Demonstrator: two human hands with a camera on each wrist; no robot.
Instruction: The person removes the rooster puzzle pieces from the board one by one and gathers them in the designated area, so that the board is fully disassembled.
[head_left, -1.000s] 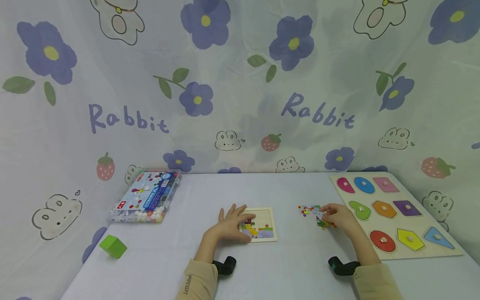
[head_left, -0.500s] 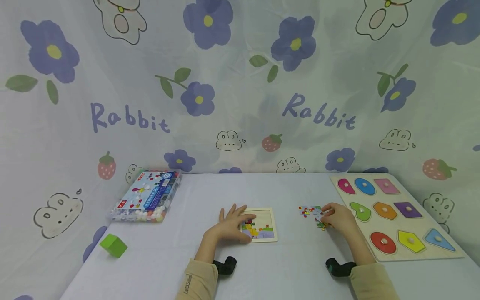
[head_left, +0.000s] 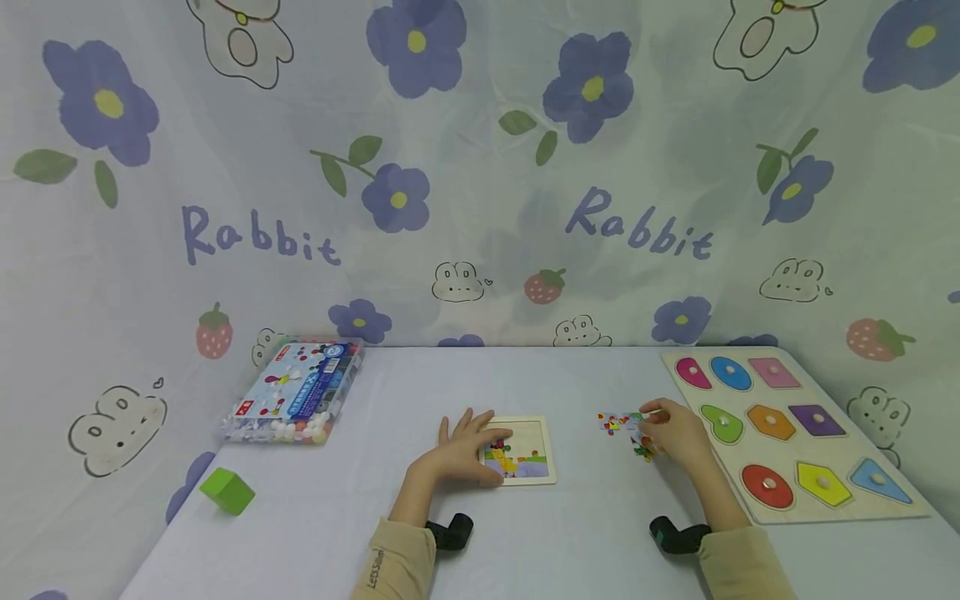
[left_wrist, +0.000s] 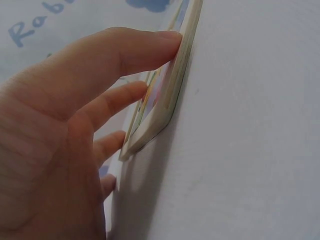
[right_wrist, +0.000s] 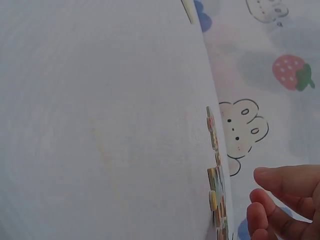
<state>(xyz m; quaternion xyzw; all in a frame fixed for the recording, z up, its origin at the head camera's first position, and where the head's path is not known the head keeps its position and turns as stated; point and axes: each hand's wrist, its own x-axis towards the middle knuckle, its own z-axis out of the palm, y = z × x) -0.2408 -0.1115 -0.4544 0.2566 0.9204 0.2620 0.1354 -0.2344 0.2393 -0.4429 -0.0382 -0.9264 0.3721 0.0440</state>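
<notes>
My left hand [head_left: 461, 450] lies with spread fingers over the left side of a small wooden jigsaw tray [head_left: 552, 454]. In the left wrist view the thumb [left_wrist: 150, 50] presses on the tray's near edge, while the other fingertips touch its far side. Joined yellow, purple and green pieces [head_left: 517, 465] fill the tray's lower part; its upper right shows bare wood. My right hand [head_left: 677, 433] hovers at a cluster of loose jigsaw pieces [head_left: 611, 423] and partly hides them. In the right wrist view its thumb and fingertips [right_wrist: 265, 175] stand apart with nothing between them, beside the pieces [right_wrist: 214, 195].
A large wooden shape-peg board [head_left: 813, 504] lies at the right, close beside my right forearm. At the back left stands a clear box of beads [head_left: 300, 392]; a green block [head_left: 227, 492] sits in front of it. A printed curtain [head_left: 480, 167] hangs behind the white table [head_left: 570, 550].
My right hand has shifted slightly left and up over the loose pieces, and its forearm has swung a little left. The left hand and the tray stay where they were.
</notes>
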